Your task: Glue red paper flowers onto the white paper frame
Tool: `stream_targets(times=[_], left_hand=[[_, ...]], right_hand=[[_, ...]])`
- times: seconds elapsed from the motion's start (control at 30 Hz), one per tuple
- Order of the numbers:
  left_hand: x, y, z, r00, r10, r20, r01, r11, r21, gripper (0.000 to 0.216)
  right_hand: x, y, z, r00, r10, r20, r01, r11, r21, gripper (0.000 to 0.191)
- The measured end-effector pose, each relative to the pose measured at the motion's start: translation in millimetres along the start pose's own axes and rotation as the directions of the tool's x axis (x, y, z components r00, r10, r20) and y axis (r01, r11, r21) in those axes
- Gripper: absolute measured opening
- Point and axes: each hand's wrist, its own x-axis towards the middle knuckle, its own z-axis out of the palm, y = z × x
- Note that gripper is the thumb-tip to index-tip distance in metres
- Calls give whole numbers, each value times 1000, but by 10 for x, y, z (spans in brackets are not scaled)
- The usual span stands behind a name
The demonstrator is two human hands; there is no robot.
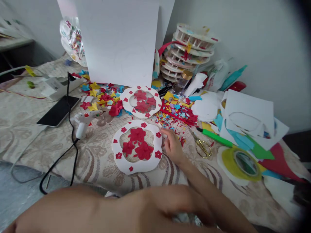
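My right hand (172,145) rests on the patterned cloth, its fingers curled together at the right rim of a white flower-shaped paper frame (116,157). Red paper flowers fill the frame's middle and small red ones dot its rim. What the fingertips pinch, if anything, is too small to make out. A second, similar frame (126,101) lies just behind. A bare arm (136,207), blurred, crosses the bottom of the view towards the right; I take it for my left arm, and its hand and fingers do not show clearly.
A glue gun (84,121) with a black cord lies left of the frames, beside a dark phone (58,111). Scissors (202,145), a green marker (216,137) and a tape roll (240,163) lie right. Coloured paper scraps (178,111), a white board (119,42) and stacked frames (191,45) stand behind.
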Motion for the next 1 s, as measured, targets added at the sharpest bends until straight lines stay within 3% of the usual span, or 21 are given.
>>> stream_targets(times=[0.07, 0.13, 0.2, 0.33, 0.47, 0.6, 0.7, 0.87, 1.0], left_hand=[[123, -188, -136, 996, 64, 66, -62, 997, -43, 29], [120, -426, -182, 998, 55, 25, -52, 991, -127, 36], [-9, -699, -164, 979, -169, -115, 160, 983, -86, 37], [-399, -1201, -107, 825, -381, -417, 436, 899, 40, 33], [-666, -1491, -73, 673, -493, -552, 579, 815, -21, 30], [-796, -1619, 20, 566, -552, -612, 631, 768, -109, 30], [-843, -1658, 89, 539, -579, -612, 649, 748, -136, 30], [-844, -1664, 112, 541, -590, -600, 655, 743, -140, 30], [-829, -1660, 107, 549, -594, -587, 659, 740, -133, 29]], right_hand=[[-6, 12, 14, 1000, -5, 20, 5, 1000, -1, 54], [-7, 19, 28, 998, -3, 56, 3, 1000, 6, 53], [-3, 14, 32, 996, 6, 84, -7, 1000, 14, 51], [0, -19, 17, 999, 26, 20, -27, 999, 36, 50], [-20, -23, 27, 999, 30, 9, -31, 999, 23, 49], [-40, -8, 45, 999, 21, -27, -20, 1000, 15, 46], [-43, -9, 37, 998, 22, -60, -22, 1000, -4, 44], [-16, -31, 23, 998, 36, -58, -35, 999, 9, 43], [19, -43, 26, 1000, 5, 19, -5, 1000, 18, 42]])
